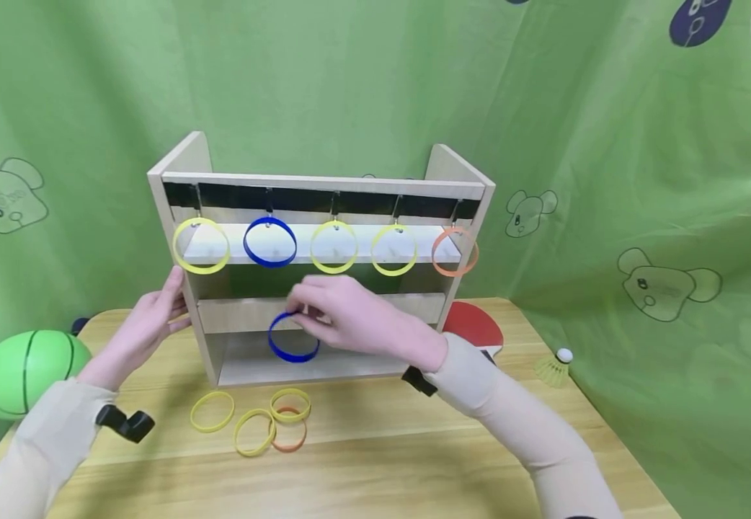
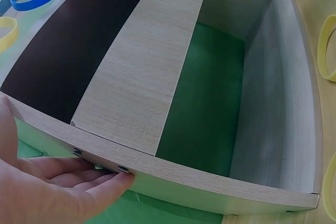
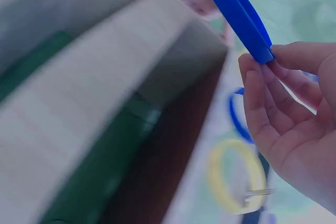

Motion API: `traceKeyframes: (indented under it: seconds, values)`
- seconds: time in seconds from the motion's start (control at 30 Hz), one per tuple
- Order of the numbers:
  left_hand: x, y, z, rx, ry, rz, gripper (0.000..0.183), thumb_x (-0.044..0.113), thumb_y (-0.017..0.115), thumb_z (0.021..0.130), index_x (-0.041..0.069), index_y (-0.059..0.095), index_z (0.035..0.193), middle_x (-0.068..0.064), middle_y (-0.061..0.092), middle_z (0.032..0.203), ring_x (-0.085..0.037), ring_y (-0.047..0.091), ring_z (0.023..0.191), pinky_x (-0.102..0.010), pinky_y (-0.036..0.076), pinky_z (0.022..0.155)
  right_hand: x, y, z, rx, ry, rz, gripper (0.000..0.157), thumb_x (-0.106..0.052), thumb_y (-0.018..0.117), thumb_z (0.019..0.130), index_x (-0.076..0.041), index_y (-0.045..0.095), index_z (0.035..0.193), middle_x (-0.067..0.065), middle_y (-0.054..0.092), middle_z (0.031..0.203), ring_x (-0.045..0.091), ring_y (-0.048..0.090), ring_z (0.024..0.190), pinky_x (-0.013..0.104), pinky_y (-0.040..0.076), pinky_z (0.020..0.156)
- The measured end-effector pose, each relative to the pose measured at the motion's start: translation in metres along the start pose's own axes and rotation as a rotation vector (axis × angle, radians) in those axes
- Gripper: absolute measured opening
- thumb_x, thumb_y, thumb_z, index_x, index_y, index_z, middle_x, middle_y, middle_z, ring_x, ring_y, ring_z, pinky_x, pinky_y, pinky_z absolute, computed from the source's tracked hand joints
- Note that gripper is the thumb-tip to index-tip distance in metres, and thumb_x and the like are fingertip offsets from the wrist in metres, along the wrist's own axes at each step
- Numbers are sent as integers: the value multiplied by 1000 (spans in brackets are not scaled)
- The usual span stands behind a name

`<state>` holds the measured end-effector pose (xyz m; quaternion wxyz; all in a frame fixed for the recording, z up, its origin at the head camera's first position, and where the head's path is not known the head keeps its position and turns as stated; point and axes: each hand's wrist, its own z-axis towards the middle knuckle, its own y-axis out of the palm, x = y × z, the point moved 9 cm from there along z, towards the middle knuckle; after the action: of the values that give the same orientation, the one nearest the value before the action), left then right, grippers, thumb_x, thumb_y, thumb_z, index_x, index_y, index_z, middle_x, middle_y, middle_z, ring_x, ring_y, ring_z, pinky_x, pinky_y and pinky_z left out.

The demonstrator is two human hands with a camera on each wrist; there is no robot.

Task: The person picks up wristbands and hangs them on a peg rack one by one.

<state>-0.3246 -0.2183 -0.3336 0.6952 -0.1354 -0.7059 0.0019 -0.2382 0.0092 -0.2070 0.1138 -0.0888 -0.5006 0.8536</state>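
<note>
My right hand [image 1: 343,313] pinches a blue silicone wristband [image 1: 293,357] between thumb and fingertips, in front of the lower part of a wooden shelf [image 1: 233,316]. The right wrist view shows this band from its edge. My left hand [image 1: 148,324] rests against the shelf's left side panel; in the left wrist view its fingers [image 2: 107,192] lie along the outer face. From hooks on the shelf's black strip hang a yellow band [image 1: 202,270], a blue band [image 1: 270,264], two more yellow ones and an orange band [image 1: 455,274].
On the table before the shelf lie several yellow bands [image 1: 212,430] and an orange band [image 1: 289,450], some overlapping. A green ball [image 1: 28,371] sits at the left edge. To the right are a red paddle [image 1: 473,324] and a shuttlecock [image 1: 556,366]. Green curtain surrounds the table.
</note>
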Motion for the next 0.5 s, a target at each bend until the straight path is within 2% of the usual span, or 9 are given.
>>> traceKeyframes:
  seconds: [0.23, 0.5]
  values:
    - [0, 0, 0, 2, 2, -3, 95, 66, 19, 99, -10, 3, 153, -36, 7, 160, -51, 14, 149, -60, 20, 123, -13, -27, 51, 52, -44, 8, 5, -10, 64, 95, -6, 68, 94, 2, 67, 87, 8, 56, 75, 12, 49, 67]
    - [1, -1, 0, 2, 3, 3, 94, 66, 18, 100, -11, 8, 153, -33, 11, 161, -49, 16, 150, -59, 21, 123, -12, -36, 102, 128, -50, 15, 9, -9, 60, 98, -4, 67, 95, 5, 70, 94, 10, 65, 86, 9, 54, 77]
